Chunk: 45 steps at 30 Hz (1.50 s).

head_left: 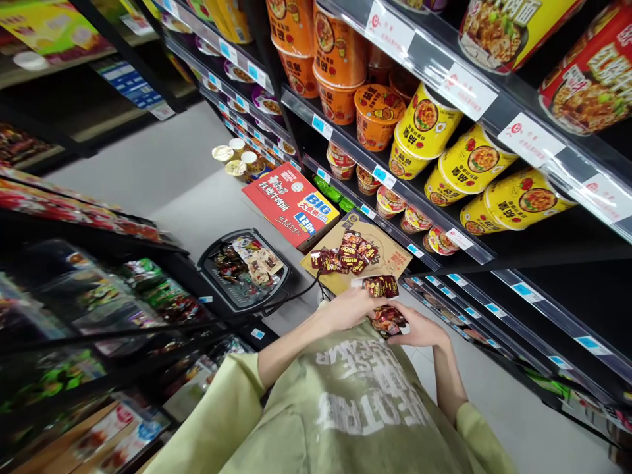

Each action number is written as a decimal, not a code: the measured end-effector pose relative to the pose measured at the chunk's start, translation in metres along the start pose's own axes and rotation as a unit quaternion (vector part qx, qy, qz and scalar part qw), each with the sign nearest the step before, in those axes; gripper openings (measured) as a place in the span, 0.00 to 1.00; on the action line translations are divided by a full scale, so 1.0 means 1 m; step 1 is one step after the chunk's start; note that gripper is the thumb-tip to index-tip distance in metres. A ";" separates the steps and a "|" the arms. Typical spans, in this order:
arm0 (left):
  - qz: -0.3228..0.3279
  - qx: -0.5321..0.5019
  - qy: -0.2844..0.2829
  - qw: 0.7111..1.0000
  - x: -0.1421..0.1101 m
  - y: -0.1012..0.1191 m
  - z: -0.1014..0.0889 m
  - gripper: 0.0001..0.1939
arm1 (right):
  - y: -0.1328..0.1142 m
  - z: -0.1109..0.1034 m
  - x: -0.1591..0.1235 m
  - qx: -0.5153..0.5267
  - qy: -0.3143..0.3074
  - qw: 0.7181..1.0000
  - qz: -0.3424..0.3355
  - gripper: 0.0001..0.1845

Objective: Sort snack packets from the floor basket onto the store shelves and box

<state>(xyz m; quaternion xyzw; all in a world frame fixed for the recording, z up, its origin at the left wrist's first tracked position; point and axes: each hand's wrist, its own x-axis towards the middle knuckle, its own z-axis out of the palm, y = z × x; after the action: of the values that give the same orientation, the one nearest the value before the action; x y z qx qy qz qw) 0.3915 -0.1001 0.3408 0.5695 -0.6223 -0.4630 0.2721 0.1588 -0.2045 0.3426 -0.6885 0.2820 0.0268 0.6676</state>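
My left hand (351, 306) pinches a small dark red snack packet (381, 286) just above my waist. Right beside it my right hand (419, 331) is closed round a bunch of the same dark red packets (390, 320). Below both hands, on the floor, a brown cardboard box (390, 258) carries a heap of several more packets (345, 257). Both forearms come out of light green sleeves.
A black shopping basket (213, 253) with snack packs sits on the floor to the left. A red carton (291, 203) and loose cup noodles (237, 158) lie farther along the aisle. Shelves with yellow (474, 164) and orange (378, 115) noodle cups rise on the right, a snack rack (99, 296) on the left.
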 end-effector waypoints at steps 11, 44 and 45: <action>0.002 -0.072 0.168 0.983 0.006 -0.015 0.020 0.25 | 0.032 0.042 0.028 0.116 0.165 0.979 0.001 0.23; 0.003 0.163 -0.045 0.986 0.055 -0.127 0.090 0.47 | 0.086 0.035 0.057 0.182 0.261 0.935 0.157 0.39; -0.001 0.174 -0.046 0.984 0.059 -0.133 0.092 0.47 | 0.090 0.034 0.065 0.142 0.276 0.938 0.154 0.37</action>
<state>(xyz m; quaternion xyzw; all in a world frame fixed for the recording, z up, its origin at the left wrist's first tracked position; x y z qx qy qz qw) 0.3606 -0.1222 0.1726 0.5872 -0.7047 -0.3731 0.1395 0.1864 -0.1906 0.2305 -0.5147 0.5590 -0.1019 0.6421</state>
